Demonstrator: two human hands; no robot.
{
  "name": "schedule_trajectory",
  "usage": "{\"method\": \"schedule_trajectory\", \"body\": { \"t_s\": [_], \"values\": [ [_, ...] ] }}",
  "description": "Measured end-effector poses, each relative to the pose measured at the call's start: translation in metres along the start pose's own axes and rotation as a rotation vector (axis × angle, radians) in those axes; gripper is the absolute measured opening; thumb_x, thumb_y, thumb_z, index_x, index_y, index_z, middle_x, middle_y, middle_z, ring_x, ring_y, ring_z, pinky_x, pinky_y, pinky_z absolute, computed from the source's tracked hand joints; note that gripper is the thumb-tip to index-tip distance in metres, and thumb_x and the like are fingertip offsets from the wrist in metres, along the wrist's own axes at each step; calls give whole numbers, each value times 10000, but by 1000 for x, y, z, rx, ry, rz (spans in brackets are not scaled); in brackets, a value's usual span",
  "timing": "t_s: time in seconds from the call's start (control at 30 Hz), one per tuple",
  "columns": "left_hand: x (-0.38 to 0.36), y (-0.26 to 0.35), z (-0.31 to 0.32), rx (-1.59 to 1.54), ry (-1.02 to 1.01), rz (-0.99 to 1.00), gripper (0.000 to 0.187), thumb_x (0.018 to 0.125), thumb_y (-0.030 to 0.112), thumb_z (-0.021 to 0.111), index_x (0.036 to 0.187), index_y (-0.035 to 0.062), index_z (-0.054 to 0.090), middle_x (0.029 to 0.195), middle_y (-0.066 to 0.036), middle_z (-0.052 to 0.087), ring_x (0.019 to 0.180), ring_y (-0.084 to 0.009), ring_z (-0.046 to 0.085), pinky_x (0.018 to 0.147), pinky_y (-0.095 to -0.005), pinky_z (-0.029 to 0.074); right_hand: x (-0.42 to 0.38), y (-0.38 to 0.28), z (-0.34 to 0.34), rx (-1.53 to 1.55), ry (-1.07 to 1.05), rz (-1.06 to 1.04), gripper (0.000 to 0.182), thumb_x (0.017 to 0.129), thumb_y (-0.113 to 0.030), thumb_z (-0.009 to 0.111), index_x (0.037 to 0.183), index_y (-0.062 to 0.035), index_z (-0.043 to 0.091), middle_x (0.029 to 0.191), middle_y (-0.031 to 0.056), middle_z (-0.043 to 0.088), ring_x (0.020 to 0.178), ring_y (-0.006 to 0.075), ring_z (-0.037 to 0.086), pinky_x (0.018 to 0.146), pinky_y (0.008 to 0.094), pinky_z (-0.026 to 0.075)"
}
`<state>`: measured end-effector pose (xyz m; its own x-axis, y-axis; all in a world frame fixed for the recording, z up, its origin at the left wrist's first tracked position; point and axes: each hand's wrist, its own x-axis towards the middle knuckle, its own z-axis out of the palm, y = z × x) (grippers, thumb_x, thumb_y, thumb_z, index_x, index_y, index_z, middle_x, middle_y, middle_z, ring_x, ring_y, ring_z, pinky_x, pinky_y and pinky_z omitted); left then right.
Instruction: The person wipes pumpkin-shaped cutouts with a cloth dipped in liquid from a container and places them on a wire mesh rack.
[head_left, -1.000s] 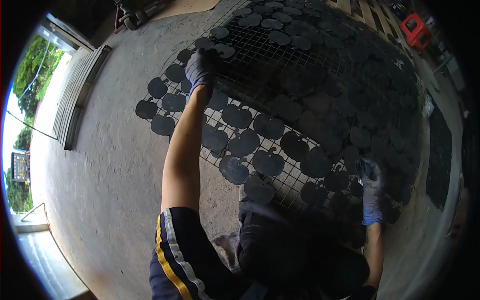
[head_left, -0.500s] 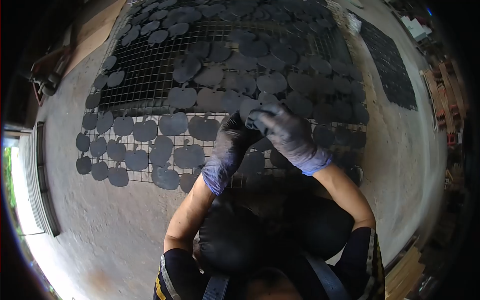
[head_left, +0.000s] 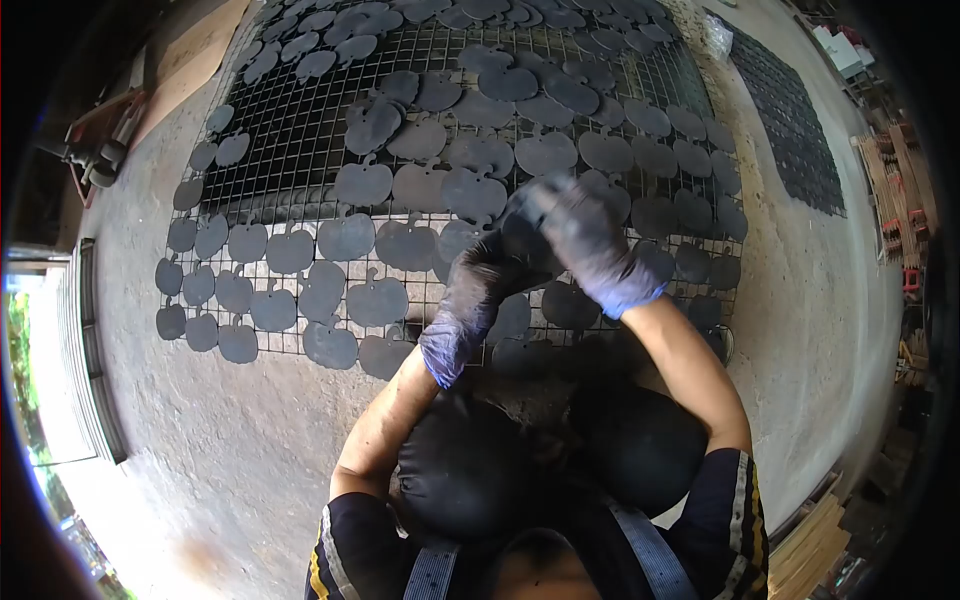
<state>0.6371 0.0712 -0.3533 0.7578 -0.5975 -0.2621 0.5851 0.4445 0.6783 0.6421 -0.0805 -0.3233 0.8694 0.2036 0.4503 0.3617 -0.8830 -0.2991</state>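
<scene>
Watch that slick glove grip over the mesh
So your left hand looks clamped on the near-left side of the dark piece, which sits between your hands, just above the mesh. Your right hand is up against its far-right side but blurred, so I can't tell if those fingers are closed. Imo thin gloves on a smooth face could let it twist or slip if both hands don't pull evenly, and a drop could knock the discs lying right below out of place
</scene>
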Motion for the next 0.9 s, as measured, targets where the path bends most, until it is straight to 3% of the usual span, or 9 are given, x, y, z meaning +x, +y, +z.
{"method": "schedule_trajectory", "body": {
  "t_s": [0.17, 0.33, 0.4, 0.43, 0.5, 0.53, 0.63, 0.77, 0.9],
  "values": [
    [0, 4, -10, -95, 40, 7, 217, 773, -32, 462, 989, -35, 479, 926, -101, 526, 872, -209, 528, 817, -380, 458, 2, 9, -2, 379, 138, 430, 145, 755, -42, 534, 898, -62, 546, 885, 70, 587, 787, 151, 569, 653, 245, 464],
    [-1, 2, -1, -33, -4, 62, 230, 763, -13, 482, 993, -3, 489, 946, -88, 538, 850, -179, 538, 787, -328, 456, 1, -27, -3, 265, -65, 214, 258, 629, 59, 540, 853, -68, 532, 774, 96, 545, 718, 246, 556, 641, 308, 466],
    [1, 0, -17, -543, -24, -106, 252, 773, -7, 472, 1024, 0, 482, 968, -80, 538, 851, -164, 532, 758, -304, 459, -3, -23, 4, 344, -90, 25, 305, 604, 88, 524, 862, -74, 543, 780, 64, 538, 709, 226, 561, 633, 302, 474],
    [-2, -5, -21, -155, -132, 183, 237, 791, 26, 472, 1026, 1, 487, 959, -79, 543, 841, -155, 529, 743, -291, 455, -7, -24, 7, 317, -90, -76, 317, 599, 96, 523, 864, -76, 550, 781, 53, 536, 701, 216, 564, 619, 298, 477],
    [2, 8, -14, -551, 65, 70, 221, 810, 68, 474, 1019, 2, 498, 941, -89, 549, 831, -162, 537, 744, -291, 456, -14, -27, 4, 361, -236, -160, 236, 661, 44, 526, 846, -94, 576, 806, 51, 548, 664, 195, 570, 563, 280, 486],
    [3, -2, -24, 304, 139, 327, 222, 817, 102, 485, 1013, 0, 501, 936, -96, 550, 829, -178, 541, 748, -304, 463, -15, -28, 3, 261, -242, -211, 201, 685, 22, 523, 834, -100, 582, 816, 53, 552, 648, 187, 572, 545, 274, 487],
    [1, 11, -15, -212, 243, 40, 227, 821, 107, 480, 1015, -9, 495, 936, -100, 548, 826, -183, 543, 754, -306, 468, -17, -10, -2, 438, -158, 45, 186, 708, 11, 511, 831, -107, 586, 823, 56, 558, 655, 170, 578, 541, 254, 486],
    [2, 11, -11, -170, 211, 85, 195, 829, 77, 451, 985, -35, 485, 942, -109, 530, 827, -167, 537, 746, -286, 468, -7, -11, -23, 357, 65, 189, 295, 654, 56, 549, 904, -99, 575, 861, 54, 541, 780, 202, 569, 672, 257, 488],
    [-2, 14, -4, -96, 214, 25, 193, 822, 73, 464, 981, -33, 487, 939, -103, 526, 848, -178, 530, 762, -295, 465, -18, -16, -4, 92, -89, -35, 326, 647, 47, 554, 923, -126, 577, 840, 60, 522, 764, 217, 557, 636, 290, 488]
  ]
}}
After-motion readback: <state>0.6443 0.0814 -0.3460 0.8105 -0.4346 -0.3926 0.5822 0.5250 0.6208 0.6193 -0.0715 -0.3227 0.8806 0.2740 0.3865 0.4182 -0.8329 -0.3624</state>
